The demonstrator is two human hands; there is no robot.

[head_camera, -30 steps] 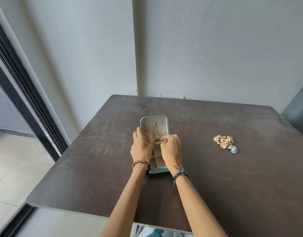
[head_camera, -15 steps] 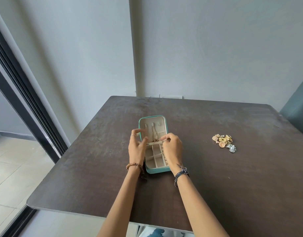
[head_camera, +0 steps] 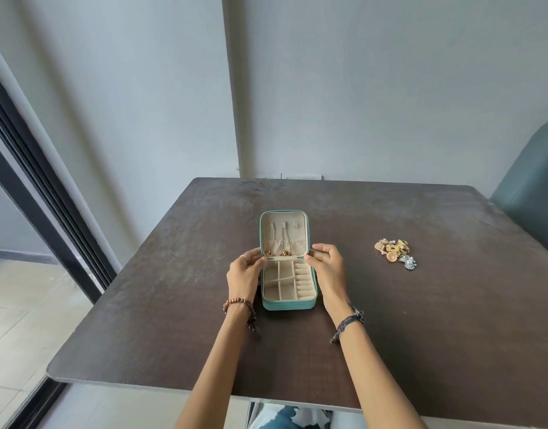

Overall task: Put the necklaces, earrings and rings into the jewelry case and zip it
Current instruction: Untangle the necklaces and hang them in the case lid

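The teal jewelry case [head_camera: 288, 305] lies open in the middle of the dark table [head_camera: 421, 320]. Its beige lid lies flat away from me and its divided tray is nearest me. Two gold pendants [head_camera: 277, 252] on thin chains sit in the lid just above the hinge. My left hand [head_camera: 244, 274] pinches the case's left side at the hinge, by the end of a beige flap. My right hand [head_camera: 328, 270] pinches the right side at the same height. The tray compartments look empty. A small pile of gold and silver jewelry [head_camera: 393, 250] lies on the table to the right, apart from both hands.
A grey-green chair back [head_camera: 532, 187] stands at the table's right edge. Grey walls rise behind the table. A dark sliding-door frame [head_camera: 34, 187] and tiled floor lie to the left. The table's front edge is close to my body.
My hands have moved apart from the middle of the hinge to the case's two sides, uncovering the tray and the two pendants. The case and the pile stay put.
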